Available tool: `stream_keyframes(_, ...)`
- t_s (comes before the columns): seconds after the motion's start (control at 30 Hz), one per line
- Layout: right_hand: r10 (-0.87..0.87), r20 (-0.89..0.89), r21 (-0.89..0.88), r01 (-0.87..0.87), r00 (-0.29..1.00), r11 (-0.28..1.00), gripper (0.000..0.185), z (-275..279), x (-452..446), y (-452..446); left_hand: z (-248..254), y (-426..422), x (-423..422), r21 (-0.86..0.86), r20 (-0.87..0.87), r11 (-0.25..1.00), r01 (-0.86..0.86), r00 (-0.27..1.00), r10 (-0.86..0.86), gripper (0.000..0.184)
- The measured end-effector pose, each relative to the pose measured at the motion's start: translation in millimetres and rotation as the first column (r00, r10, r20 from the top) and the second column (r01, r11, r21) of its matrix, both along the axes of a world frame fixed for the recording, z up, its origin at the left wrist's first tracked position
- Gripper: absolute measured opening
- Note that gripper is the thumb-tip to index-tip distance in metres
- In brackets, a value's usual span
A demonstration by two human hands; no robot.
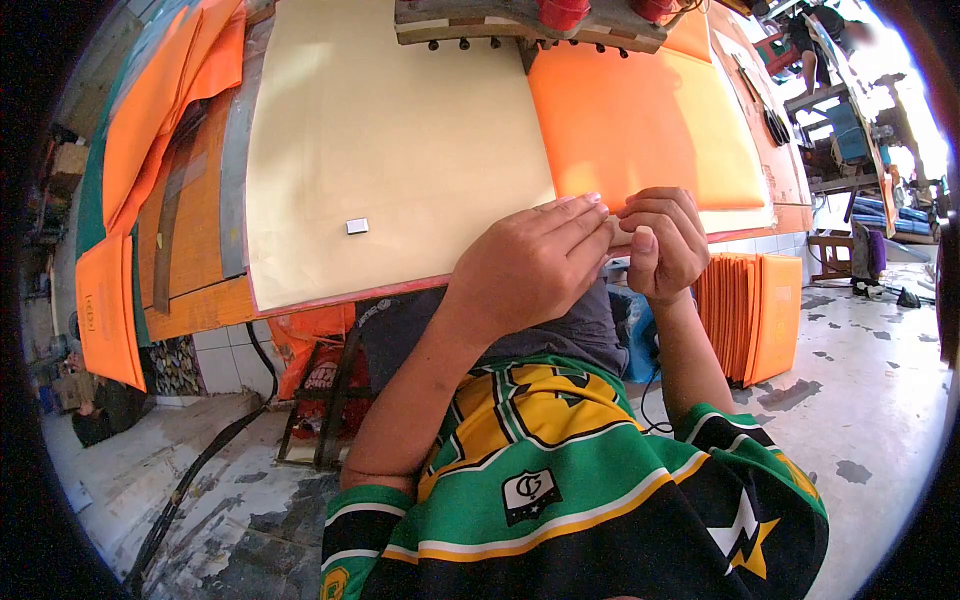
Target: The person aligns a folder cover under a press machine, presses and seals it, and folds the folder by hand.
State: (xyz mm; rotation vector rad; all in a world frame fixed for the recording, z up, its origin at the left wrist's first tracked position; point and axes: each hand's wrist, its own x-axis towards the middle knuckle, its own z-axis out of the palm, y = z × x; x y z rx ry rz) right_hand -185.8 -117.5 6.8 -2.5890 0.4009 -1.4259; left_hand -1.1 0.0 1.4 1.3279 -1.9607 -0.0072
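Note:
Just above the table's front edge, my left hand (535,255) is bent with its back toward me and its fingers close together. Its thumb is mostly hidden. Close beside it, my right hand (665,245) has its fingers curled in toward the thumb. The fingertips of both hands nearly meet, and whatever may be pinched there is too small to make out. Behind the hands lies a smooth orange sheet or cover (640,130). A large pale yellow sheet (400,150) spreads to its left, with a small white block (357,226) on it.
A wooden rack (480,25) with red cups stands at the back. Black-handled scissors (775,125) lie right. Orange folded pieces (165,110) hang at left. A stack of orange folders (750,310) stands below the table. A person (825,40) is at far right.

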Motion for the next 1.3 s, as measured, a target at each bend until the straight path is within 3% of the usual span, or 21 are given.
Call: stream_keyframes(1.3, 0.0, 0.001, -0.005, 0.0, 1.0, 1.0, 0.026, -2.1, -2.5, -0.5, -2.2, -1.1, -0.3, 0.001, 0.01, 1.0, 0.011, 1.0, -0.011, 0.035)
